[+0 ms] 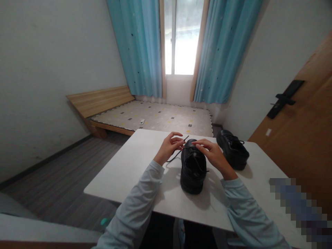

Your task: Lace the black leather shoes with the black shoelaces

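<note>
A black lace-up shoe (193,173) stands on the white table (116,169) with its heel toward me. My left hand (171,147) is at the left of its toe end, thumb and fingers pinching a black shoelace (174,159) whose tip sticks up past the fingertips. The rest of that lace loops down to the tabletop. My right hand (212,154) reaches over the shoe's toe end from the right, fingertips at the upper; whether it grips any lace is too small to tell. Another lace end lies across the shoe's opening.
A second black shoe (233,150) stands at the table's right back. Beyond the table is a bed (160,116) with a white remote (142,121) on it. A wooden door (298,128) is at the right. A blurred patch covers the lower right corner.
</note>
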Available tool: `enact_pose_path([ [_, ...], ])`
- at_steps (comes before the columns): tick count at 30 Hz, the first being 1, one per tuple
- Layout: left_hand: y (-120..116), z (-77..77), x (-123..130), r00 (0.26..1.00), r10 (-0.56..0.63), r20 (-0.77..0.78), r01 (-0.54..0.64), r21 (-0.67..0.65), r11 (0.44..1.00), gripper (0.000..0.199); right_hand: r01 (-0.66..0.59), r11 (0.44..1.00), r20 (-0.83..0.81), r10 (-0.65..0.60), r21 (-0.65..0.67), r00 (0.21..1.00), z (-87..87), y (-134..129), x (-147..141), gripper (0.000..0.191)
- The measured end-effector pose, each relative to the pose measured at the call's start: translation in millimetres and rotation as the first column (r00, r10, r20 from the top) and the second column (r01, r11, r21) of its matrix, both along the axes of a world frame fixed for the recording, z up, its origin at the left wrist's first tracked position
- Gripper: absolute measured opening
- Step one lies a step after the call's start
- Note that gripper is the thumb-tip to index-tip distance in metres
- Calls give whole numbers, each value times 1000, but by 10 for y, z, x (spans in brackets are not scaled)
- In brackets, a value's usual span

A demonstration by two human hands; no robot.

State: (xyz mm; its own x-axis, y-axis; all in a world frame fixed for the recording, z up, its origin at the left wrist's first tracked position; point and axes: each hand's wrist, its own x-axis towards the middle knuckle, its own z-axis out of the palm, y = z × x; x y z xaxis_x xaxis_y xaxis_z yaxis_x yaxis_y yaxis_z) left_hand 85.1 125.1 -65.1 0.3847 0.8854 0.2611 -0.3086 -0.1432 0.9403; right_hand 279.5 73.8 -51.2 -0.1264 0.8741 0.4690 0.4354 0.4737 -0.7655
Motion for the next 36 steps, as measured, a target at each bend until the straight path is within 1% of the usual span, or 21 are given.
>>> enact_pose_path([
  [3,-37,17,14,995,-74,-68,77,34,996,39,-32,999,-8,32,5,999,0,-1,-27,23],
  [8,-53,-14,56,980,-172,-105,179,67,981,37,-92,995,-66,94,25,993,-16,-4,-100,22],
  [11,-48,-41,79,972,-193,-132,204,81,976,35,-82,995,-125,90,64,988,-13,-23,-159,15],
  [14,-51,-43,88,970,-198,-142,213,99,972,33,-31,993,-181,51,112,982,-13,-36,-185,8],
  [16,-57,-32,84,976,-158,-149,179,145,973,34,40,989,-217,-9,140,976,-20,-30,-168,6],
  [17,-60,-25,78,981,-116,-159,145,184,972,35,86,985,-238,-48,152,970,-25,-23,-148,6],
  [18,-61,-18,71,983,-58,-176,99,232,968,36,133,978,-263,-88,162,961,-30,-13,-122,6],
  [20,-61,-7,52,968,80,-237,6,340,940,36,226,958,-324,-160,179,932,-35,11,-55,9],
  [21,-57,-4,41,949,145,-280,-25,389,921,36,268,946,-356,-190,184,915,-35,24,-15,11],
  [23,-44,-5,19,894,244,-377,-46,465,884,35,359,913,-407,-258,194,876,-27,50,74,15],
  [26,0,-32,-18,808,299,-508,-1,506,863,32,479,848,-481,-330,227,812,0,85,223,19],
  [29,65,-86,-64,740,339,-582,27,529,848,26,558,797,-583,-345,233,736,50,106,367,20],
  [32,119,-142,-104,676,407,-614,-21,537,843,33,632,757,-726,-339,168,599,127,99,481,23],
  [34,136,-167,-114,641,418,-644,-33,521,853,35,634,761,-790,-304,135,533,185,76,541,24],
  [36,136,-184,-108,623,409,-667,-9,517,856,31,634,762,-832,-264,129,487,237,43,599,25],
])
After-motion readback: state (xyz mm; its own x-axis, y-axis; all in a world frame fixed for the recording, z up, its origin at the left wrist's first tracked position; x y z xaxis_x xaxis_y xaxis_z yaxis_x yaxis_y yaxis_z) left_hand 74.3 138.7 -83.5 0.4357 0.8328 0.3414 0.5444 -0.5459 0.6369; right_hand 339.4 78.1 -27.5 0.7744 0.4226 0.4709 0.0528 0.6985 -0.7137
